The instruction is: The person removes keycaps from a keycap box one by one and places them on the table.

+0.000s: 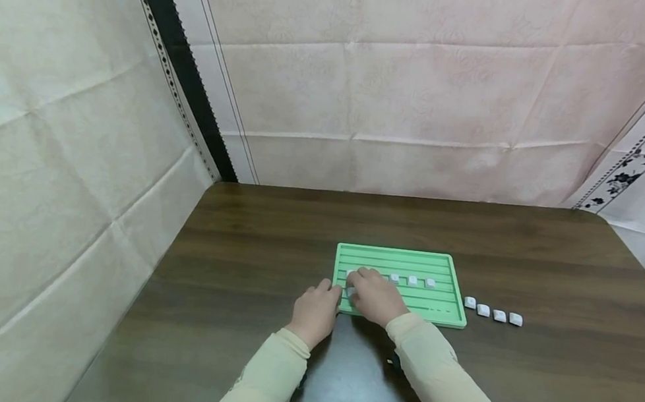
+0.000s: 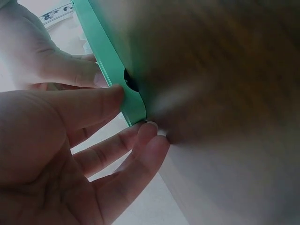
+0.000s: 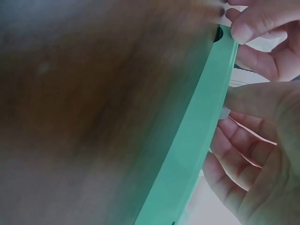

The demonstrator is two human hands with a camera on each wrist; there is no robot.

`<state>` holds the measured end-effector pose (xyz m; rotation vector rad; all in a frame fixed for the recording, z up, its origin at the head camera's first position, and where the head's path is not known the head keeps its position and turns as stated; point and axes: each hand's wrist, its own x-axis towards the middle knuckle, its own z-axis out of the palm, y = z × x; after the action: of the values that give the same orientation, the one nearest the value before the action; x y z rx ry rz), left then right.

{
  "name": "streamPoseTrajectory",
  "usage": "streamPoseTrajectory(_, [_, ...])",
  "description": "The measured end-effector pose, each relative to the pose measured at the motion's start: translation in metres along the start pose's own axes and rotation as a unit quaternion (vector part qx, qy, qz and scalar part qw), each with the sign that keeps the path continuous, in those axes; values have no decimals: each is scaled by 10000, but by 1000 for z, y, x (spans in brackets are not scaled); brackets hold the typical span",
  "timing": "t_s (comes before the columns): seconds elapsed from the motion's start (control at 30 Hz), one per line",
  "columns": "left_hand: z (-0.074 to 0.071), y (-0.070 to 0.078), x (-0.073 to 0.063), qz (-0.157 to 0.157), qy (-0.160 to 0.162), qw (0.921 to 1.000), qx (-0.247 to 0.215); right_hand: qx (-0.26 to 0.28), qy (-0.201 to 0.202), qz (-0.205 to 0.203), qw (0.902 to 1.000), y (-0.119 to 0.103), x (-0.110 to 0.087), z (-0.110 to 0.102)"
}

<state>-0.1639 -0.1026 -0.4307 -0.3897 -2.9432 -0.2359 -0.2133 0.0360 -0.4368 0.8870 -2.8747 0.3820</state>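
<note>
A light green grooved board (image 1: pixel 417 311) lies on the table. My left hand (image 1: pixel 314 311) grips its near left corner, thumb on the front edge and fingers round the side, as the left wrist view shows. Over the board's left part, my right hand (image 1: pixel 374 296) pinches a small white tile (image 3: pixel 225 113) between thumb and fingers, low at a front groove. Several other white tiles (image 1: pixel 411 281) sit in a row along a middle groove; the leftmost is partly covered by the right hand's fingers.
Right of the board, several white tiles (image 1: pixel 483 310) lie in a slanting row on the brown wooden table (image 1: pixel 560 268). Pale cloth (image 1: pixel 430 94) hangs behind the table and along both sides. A dark band (image 1: pixel 188 73) runs down the cloth at the left.
</note>
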Motion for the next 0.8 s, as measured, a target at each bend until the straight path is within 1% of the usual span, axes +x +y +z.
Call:
streamPoseTrajectory(0.23, [-2, 0, -1, -18, -34, 9999, -98, 275, -75, 336, 9990, 7, -5, -4])
streamPoseTrajectory(0.4, [-3, 1, -2, -27, -87, 9999, -129, 404, -61, 472, 9980, 18, -11, -10])
streamPoseTrajectory(0.8, [-1, 1, 1, -77, -72, 9999, -103, 253, 188, 712, 9970, 51, -32, -38])
